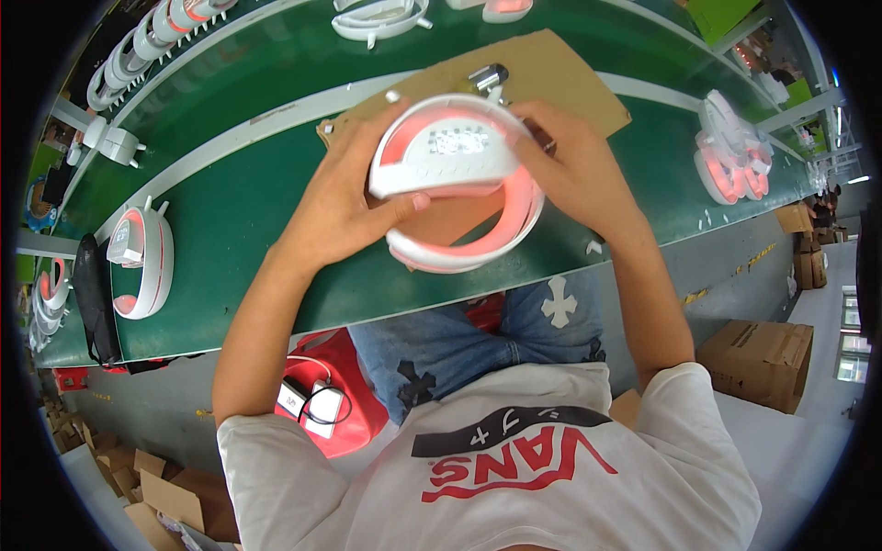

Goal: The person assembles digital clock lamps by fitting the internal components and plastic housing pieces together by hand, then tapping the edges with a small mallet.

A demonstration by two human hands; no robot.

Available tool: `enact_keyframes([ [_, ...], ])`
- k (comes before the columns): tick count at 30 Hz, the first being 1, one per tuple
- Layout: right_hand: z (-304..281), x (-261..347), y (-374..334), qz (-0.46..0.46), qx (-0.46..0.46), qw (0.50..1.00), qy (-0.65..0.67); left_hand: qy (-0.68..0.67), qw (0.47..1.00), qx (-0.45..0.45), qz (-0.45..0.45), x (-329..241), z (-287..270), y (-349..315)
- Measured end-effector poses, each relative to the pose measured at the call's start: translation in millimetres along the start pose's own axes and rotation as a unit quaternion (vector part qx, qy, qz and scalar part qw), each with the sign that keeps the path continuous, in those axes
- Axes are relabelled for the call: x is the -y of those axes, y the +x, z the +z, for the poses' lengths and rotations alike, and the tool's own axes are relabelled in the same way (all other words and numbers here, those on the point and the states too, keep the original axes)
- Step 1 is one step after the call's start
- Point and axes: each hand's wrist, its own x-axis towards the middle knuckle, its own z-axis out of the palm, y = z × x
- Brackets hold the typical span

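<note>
A white ring-shaped device [531, 218] with a pinkish-red inner band is raised over the near part of the green bench. A half-round white panel [432, 173] with a lit display fills its upper half. My left hand [347, 204] grips the ring's left side, its thumb on the panel's lower edge. At the upper right, my right hand [571, 158] is closed round the rim, some fingers hidden behind it. Under the device lies a brown cardboard sheet [560, 78]. A short silver and black cylindrical thing [489, 77] rests on the sheet, just beyond the ring.
Similar ring devices stand at the bench's left [165, 266] and far edge [381, 23]. Clear-wrapped pinkish parts [730, 151] sit at the right. A black pouch [95, 298] hangs over the left edge. Below are a red stool [354, 432] with white adapters and a cardboard box [758, 363].
</note>
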Motion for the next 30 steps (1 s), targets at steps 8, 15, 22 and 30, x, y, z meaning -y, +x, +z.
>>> enact_keyframes([
  [8, -16.8, -18.9, 137.9, -0.197, 0.026, 0.97, -0.142, -0.006, 0.999, 0.006, 0.038, -6.0, -9.9, -2.2],
  [15, 90.4, -70.5, 262.5, -0.353, 0.128, 0.883, -0.284, -0.007, 0.998, 0.0, 0.058, -9.7, -8.1, -1.8],
  [22, 149.5, -27.9, 296.6, -0.214, 0.213, 0.916, -0.264, 0.037, 0.998, 0.046, 0.029, -7.7, -15.1, -2.6],
  [30, 55.6, -70.5, 322.7, 0.111, -0.056, 0.862, 0.492, 0.029, 0.998, 0.05, 0.002, -9.8, -14.0, -5.8],
])
